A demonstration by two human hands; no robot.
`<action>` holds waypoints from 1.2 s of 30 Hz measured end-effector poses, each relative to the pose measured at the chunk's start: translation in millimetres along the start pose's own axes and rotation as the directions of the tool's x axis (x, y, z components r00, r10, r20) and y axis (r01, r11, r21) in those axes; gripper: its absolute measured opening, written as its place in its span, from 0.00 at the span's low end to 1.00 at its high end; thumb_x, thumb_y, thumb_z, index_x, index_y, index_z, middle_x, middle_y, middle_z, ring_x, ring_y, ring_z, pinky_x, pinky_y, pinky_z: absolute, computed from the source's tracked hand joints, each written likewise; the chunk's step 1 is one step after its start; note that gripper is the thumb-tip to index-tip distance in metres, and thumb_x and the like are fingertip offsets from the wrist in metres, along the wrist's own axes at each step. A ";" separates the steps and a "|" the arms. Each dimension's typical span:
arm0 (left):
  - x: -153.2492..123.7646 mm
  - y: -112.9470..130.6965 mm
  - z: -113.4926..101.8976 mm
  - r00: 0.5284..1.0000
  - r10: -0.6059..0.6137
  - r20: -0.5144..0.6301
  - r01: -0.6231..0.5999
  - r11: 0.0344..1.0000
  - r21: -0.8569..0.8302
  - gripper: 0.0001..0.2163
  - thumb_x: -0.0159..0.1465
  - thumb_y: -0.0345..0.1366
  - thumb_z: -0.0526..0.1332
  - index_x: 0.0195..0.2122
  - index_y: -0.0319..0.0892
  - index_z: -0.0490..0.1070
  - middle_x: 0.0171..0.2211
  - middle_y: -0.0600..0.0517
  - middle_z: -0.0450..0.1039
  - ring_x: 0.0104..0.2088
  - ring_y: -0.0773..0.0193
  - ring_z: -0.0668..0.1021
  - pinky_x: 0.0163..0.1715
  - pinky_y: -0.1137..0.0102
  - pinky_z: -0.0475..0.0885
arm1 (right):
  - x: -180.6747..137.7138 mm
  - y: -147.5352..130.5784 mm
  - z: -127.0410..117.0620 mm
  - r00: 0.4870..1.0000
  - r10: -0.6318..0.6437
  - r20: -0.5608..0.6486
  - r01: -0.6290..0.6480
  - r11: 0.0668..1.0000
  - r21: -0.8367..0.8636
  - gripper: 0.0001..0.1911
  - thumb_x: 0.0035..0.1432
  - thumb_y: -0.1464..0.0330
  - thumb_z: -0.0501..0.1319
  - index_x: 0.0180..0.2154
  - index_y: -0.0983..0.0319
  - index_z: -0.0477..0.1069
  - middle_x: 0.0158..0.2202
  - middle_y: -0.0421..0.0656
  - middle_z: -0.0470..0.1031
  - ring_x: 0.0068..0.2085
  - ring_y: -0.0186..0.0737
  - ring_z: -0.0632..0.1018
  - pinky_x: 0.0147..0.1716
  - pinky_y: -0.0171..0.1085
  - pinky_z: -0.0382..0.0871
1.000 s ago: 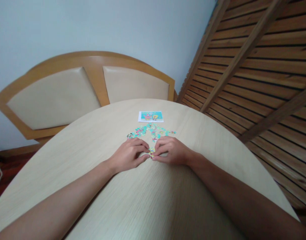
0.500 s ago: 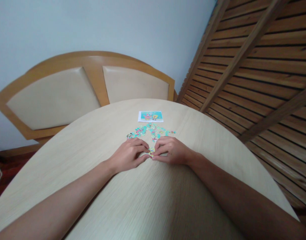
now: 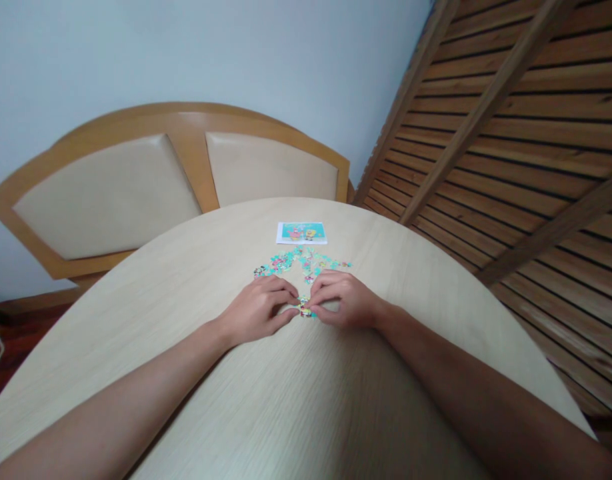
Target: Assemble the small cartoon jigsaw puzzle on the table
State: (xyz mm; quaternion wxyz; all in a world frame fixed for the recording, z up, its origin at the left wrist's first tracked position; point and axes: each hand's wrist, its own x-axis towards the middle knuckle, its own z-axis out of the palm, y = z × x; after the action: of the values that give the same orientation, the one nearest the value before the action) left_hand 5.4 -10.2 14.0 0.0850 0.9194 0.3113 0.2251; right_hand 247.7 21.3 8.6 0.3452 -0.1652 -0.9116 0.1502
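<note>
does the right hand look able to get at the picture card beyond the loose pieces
Probably yes: the picture card lies flat past the loose pieces, and nothing stands between it and the right hand, though it is pinching a piece.

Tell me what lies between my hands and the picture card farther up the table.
Head view: loose jigsaw pieces lie scattered between the picture card and the left hand and right hand, both pinching joined pieces.

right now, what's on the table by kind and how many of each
hands: 2, left hand and right hand
picture card: 1
loose pieces: 1 scatter, too small to count
held pieces: 1 cluster, in both hands
total: 5
</note>
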 end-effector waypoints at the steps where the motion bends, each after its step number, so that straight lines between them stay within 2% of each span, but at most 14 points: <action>1: 0.1 0.2 -0.2 1.000 0.002 -0.001 -0.002 1.000 0.000 0.06 0.69 0.36 0.60 0.42 0.44 0.76 0.44 0.49 0.78 0.46 0.58 0.78 0.48 0.61 0.72 | 0.4 -0.9 -0.1 1.000 -0.006 0.011 0.006 1.000 0.003 0.07 0.57 0.71 0.63 0.31 0.59 0.81 0.29 0.42 0.78 0.31 0.36 0.75 0.35 0.37 0.70; 11: -0.6 -1.9 1.2 1.000 0.010 -0.011 -0.010 1.000 -0.004 0.07 0.69 0.37 0.59 0.42 0.45 0.77 0.44 0.49 0.78 0.46 0.57 0.78 0.48 0.61 0.72 | -0.8 -0.3 -1.3 0.999 0.001 0.053 -0.001 1.000 0.011 0.10 0.54 0.73 0.62 0.32 0.58 0.82 0.29 0.41 0.78 0.31 0.37 0.75 0.36 0.38 0.70; 21: 1.1 8.9 1.6 0.998 -0.055 -0.028 0.055 0.998 0.016 0.07 0.70 0.40 0.60 0.39 0.44 0.74 0.43 0.49 0.78 0.46 0.56 0.78 0.48 0.59 0.72 | 0.2 -0.1 -0.1 0.998 -0.009 0.070 0.007 1.000 0.019 0.10 0.54 0.74 0.61 0.34 0.59 0.81 0.30 0.41 0.80 0.31 0.37 0.78 0.37 0.38 0.71; 25: 0.7 9.4 4.1 0.996 -0.083 -0.031 0.084 0.996 0.025 0.08 0.69 0.41 0.61 0.40 0.43 0.74 0.42 0.47 0.77 0.46 0.55 0.78 0.48 0.59 0.73 | 0.2 -0.5 -0.2 0.997 -0.006 0.081 0.006 1.000 0.002 0.09 0.53 0.74 0.62 0.33 0.59 0.81 0.30 0.41 0.80 0.32 0.37 0.77 0.39 0.38 0.71; 30: 0.9 9.2 6.2 0.996 -0.087 -0.032 0.088 0.996 0.027 0.08 0.69 0.42 0.60 0.39 0.43 0.72 0.41 0.47 0.76 0.45 0.55 0.78 0.48 0.59 0.73 | 1.9 -3.4 -1.4 0.993 0.018 0.113 -0.017 1.000 -0.004 0.08 0.55 0.73 0.62 0.26 0.60 0.77 0.29 0.42 0.78 0.32 0.38 0.76 0.38 0.38 0.71; 36: 2.1 10.5 4.2 0.995 -0.094 -0.031 0.095 0.995 0.024 0.08 0.70 0.41 0.59 0.40 0.43 0.72 0.42 0.48 0.77 0.45 0.56 0.77 0.47 0.59 0.73 | 2.2 -4.6 -1.7 0.995 0.005 0.102 -0.007 1.000 0.016 0.08 0.56 0.71 0.62 0.26 0.60 0.77 0.29 0.42 0.78 0.32 0.37 0.76 0.37 0.38 0.70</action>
State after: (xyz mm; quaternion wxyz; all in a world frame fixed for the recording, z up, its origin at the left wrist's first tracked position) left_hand 14.4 -17.4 14.2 0.0794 0.9011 0.3585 0.2305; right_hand 246.4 18.3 12.9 0.2992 -0.1572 -0.9262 0.1671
